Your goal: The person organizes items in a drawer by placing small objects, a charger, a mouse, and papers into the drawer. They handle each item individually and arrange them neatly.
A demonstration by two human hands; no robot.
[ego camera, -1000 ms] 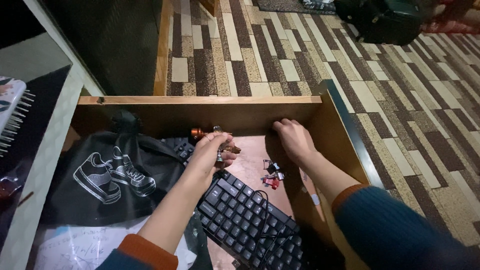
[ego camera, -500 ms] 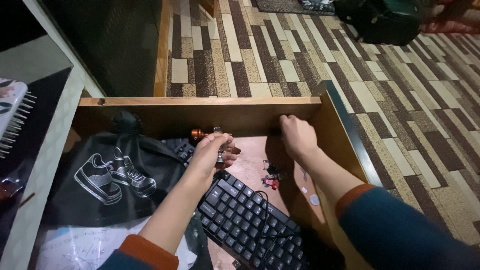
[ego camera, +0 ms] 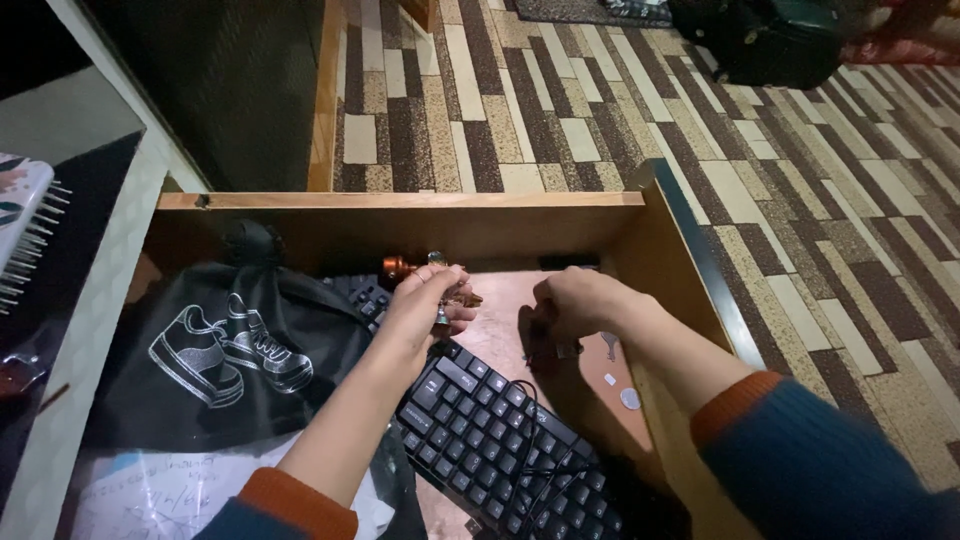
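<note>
The left hand [ego camera: 430,300] is pinching a bunch of small metal bits [ego camera: 452,297] over the open drawer [ego camera: 400,200] while the right hand [ego camera: 575,305] curls onto loose clips [ego camera: 563,348] on the drawer floor beside the keyboard [ego camera: 510,440], so it's probably best to grab 1 at a time.

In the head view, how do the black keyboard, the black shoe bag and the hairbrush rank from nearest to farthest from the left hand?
From the left hand:
1. Black keyboard, just below the hand, in the drawer.
2. Black shoe bag, to its left in the drawer.
3. Hairbrush, far left, outside the drawer on the counter.
</note>
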